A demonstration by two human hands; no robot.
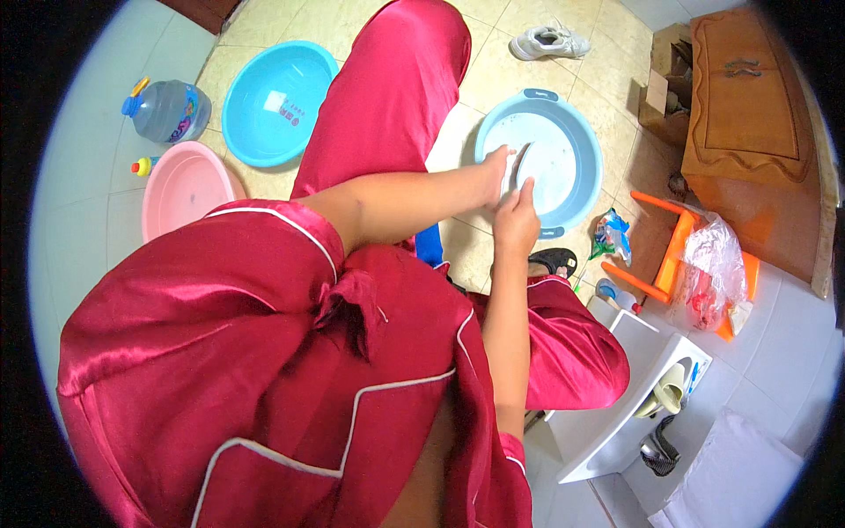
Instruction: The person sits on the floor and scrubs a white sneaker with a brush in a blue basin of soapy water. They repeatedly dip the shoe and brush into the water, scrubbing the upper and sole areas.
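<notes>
Over the light blue-grey basin (587, 158) on the tiled floor, both hands are close together. My left hand (498, 175) grips one side of a thin white curved item (519, 168) with a dark edge or gap along it. My right hand (517, 218) holds its lower end, with a finger pointing up along it. The fingers partly cover the item, so its exact kind cannot be told. Whitish liquid or wet film with dark specks shows in the basin.
A white sneaker (549, 41) lies beyond the basin. Left are a bright blue basin (280, 99), a pink basin (188, 188) and a large water bottle (168, 111). Right are an orange stool (676, 257), a crumpled packet (612, 235), a wooden cabinet (749, 105) and a white rack (614, 422).
</notes>
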